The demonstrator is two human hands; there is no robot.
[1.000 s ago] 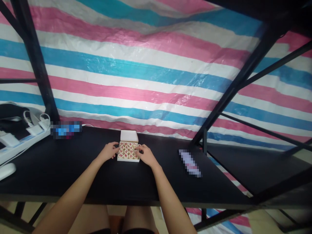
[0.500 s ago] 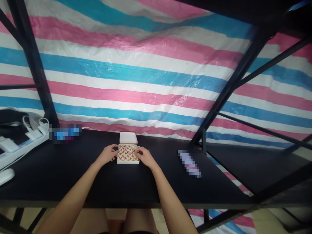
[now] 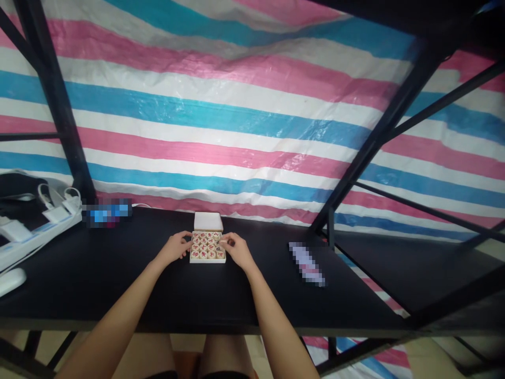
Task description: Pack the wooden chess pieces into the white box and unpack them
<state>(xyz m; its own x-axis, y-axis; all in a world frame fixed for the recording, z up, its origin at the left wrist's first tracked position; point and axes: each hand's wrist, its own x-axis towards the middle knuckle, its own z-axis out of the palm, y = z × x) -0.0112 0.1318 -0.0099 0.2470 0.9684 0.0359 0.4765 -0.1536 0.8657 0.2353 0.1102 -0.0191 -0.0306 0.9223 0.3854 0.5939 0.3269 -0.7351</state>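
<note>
A shallow white box (image 3: 208, 261) on the black table holds rows of round, pale xiangqi pieces (image 3: 203, 247), nearly all with red characters. At its left side, my left hand (image 3: 176, 247) is closed against the edge, thumb and forefinger touching it. My right hand (image 3: 236, 250) is over the right side, thumb and forefinger pinching a pale xiangqi piece (image 3: 223, 241) tilted above the others. Just below those fingertips, a piece with a black character (image 3: 218, 249) shows in the box. Behind the box lies its white lid (image 3: 208, 221).
On the table's left are a white power strip (image 3: 37, 234) with plugs and cables, a white rounded object (image 3: 12, 282) and a blurred-out blue item (image 3: 108, 213). A blurred-out pale item (image 3: 306, 265) lies to the right. Black metal posts (image 3: 355, 158) frame a striped plastic sheet (image 3: 221, 116).
My right hand has raised a piece slightly from the right side of the box, and a black-character piece now shows beneath it. My left hand keeps its place at the box edge.
</note>
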